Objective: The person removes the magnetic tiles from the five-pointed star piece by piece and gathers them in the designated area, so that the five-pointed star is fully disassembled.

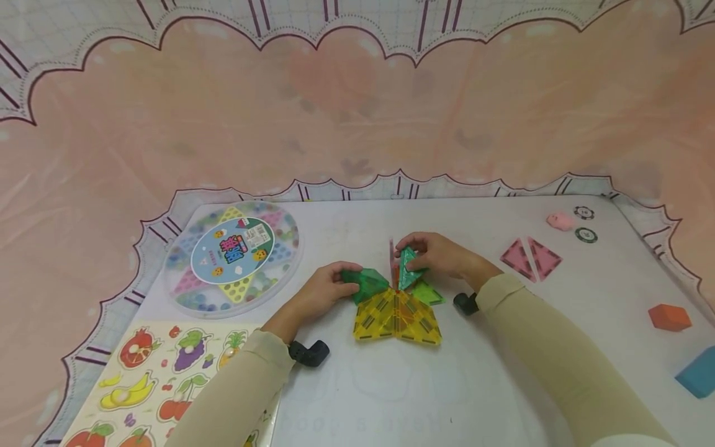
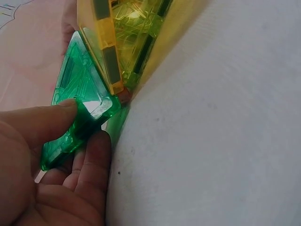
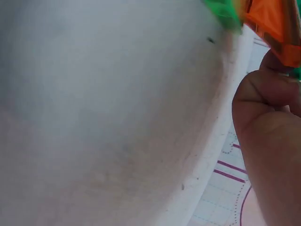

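In the head view a structure of see-through yellow magnetic tiles [image 1: 371, 320] stands mid-table. My left hand [image 1: 323, 290] pinches a dark green triangular magnetic tile [image 1: 370, 284] at its left; the left wrist view shows the thumb [image 2: 51, 120] on that tile's face and fingers beneath. One tile corner meets the yellow pieces. My right hand [image 1: 441, 254] holds another green triangular tile [image 1: 409, 273] behind the structure. Between the hands a reddish tile [image 1: 392, 251] stands on edge. A light green tile [image 1: 427, 293] lies at the right. An orange tile [image 3: 273, 21] appears by the right fingers in its wrist view.
A round marble game board [image 1: 287, 248] lies back left, with a fruit picture board [image 1: 167, 335] in front. Toward the right are two pink triangular tiles [image 1: 543, 258], a pink figure [image 1: 560, 221], two chip-like discs [image 1: 586, 234], an orange block [image 1: 669, 317] and a blue block [image 1: 698, 374].
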A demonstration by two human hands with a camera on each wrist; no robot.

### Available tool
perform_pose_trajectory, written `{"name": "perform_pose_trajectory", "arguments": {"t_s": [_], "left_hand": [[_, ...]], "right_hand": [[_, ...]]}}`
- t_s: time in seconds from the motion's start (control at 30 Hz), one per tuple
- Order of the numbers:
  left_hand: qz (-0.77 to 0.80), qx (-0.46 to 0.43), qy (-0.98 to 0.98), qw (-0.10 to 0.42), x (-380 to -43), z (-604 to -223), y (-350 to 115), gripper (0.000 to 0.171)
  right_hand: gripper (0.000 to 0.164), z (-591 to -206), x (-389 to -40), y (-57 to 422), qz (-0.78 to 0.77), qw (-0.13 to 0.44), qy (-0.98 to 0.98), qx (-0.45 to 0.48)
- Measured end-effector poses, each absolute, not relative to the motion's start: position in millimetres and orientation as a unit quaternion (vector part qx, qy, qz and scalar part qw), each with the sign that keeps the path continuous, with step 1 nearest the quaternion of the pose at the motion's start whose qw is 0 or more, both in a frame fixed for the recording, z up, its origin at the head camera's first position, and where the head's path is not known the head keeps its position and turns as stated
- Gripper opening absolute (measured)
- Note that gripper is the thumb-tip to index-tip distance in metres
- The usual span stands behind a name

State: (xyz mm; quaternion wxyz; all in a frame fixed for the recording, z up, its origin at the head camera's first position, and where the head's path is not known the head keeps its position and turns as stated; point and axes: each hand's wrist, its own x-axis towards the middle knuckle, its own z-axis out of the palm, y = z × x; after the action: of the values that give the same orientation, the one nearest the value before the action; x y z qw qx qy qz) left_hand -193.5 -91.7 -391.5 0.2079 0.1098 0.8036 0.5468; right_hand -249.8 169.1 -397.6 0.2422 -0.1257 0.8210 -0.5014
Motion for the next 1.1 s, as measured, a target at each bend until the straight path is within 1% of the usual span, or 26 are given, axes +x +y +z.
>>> {"name": "perform_pose_trajectory", "arguments": {"t_s": [0.13,0.27,0.37,0.53,0.8,0.9,1.1], "left_hand": [[0.548,0.11,0.802,0.211,-195,-393,-90,0.034],[0.548,0.11,0.801,0.215,-196,-394,-89,0.034],[0.547,0.109,0.801,0.217,-196,-394,-88,0.034],[0.544,0.113,0.804,0.213,-195,-393,-86,0.034],[0.543,0.109,0.805,0.214,-194,-391,-86,0.034],[0.541,0.106,0.807,0.213,-193,-390,-86,0.035],[0.536,0.091,0.815,0.201,-206,-418,-93,0.034]], "right_hand": [[0.036,-399,-248,172,-0.499,0.258,0.817,-0.125],[0.038,-400,-247,176,-0.483,0.253,0.831,-0.111],[0.038,-399,-246,180,-0.468,0.228,0.845,-0.119],[0.038,-391,-245,189,-0.475,0.161,0.855,-0.134],[0.038,-371,-239,220,-0.477,0.081,0.87,-0.098],[0.039,-364,-232,235,-0.457,0.072,0.883,-0.077],[0.047,-359,-213,269,-0.441,0.075,0.893,-0.047]]}}
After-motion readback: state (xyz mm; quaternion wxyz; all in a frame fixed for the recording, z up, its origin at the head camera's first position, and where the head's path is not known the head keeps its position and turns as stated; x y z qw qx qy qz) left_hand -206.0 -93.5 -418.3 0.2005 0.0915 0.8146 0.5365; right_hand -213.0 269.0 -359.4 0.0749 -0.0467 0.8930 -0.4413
